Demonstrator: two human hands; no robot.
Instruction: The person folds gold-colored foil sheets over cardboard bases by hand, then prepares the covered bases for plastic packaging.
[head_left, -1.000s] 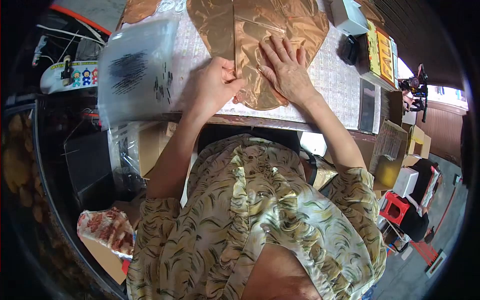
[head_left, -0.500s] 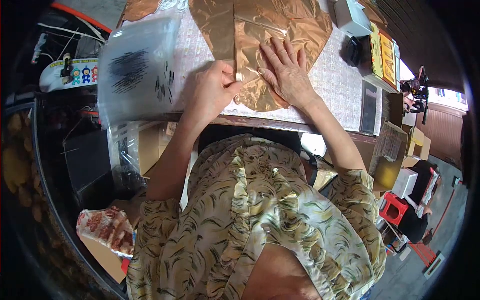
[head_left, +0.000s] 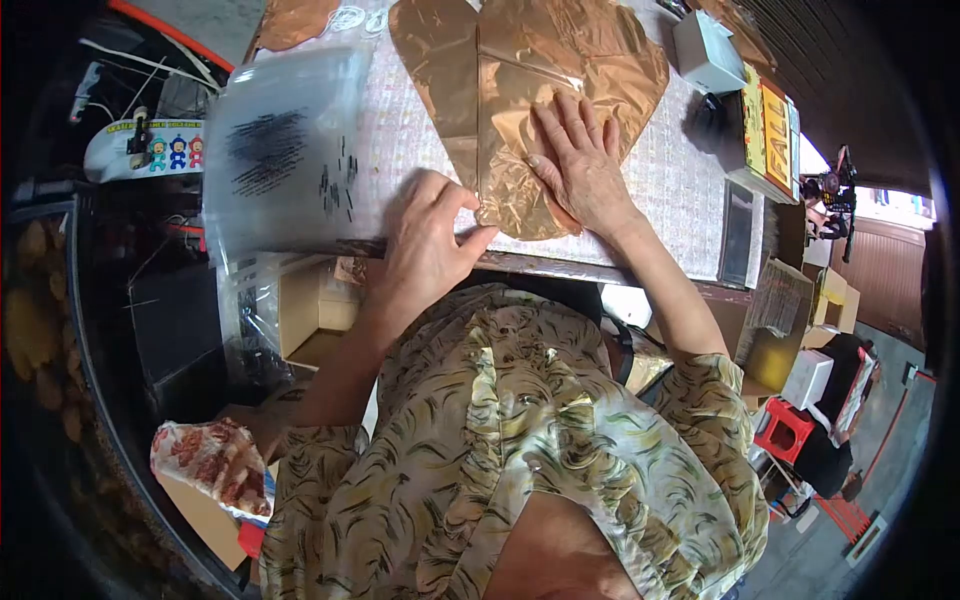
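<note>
A shiny copper-coloured foil sheet [head_left: 520,65] lies on the table, with a straight crease down its left part and a crinkled, rounded near end. My right hand [head_left: 585,175] rests flat on it, fingers spread. At the sheet's lower left edge is my left hand [head_left: 432,240]; its thumb and forefinger are apart, and the forefinger is at or very near the foil's edge. Nothing shows between them. To the left is a stack of clear plastic [head_left: 300,85] with short black strips [head_left: 265,150] on or in it.
A white box [head_left: 707,52] and a yellow box marked FALL [head_left: 768,125] stand at the table's right side. More copper foil [head_left: 295,22] and white cord [head_left: 347,18] lie far left. A skateboard [head_left: 150,150] is left of the table. A red stool [head_left: 783,430] stands at lower right.
My left thumb and forefinger, earlier close together at the foil's edge, have parted. The left hand sits slightly lower in view. My right hand stays flat on the foil.
</note>
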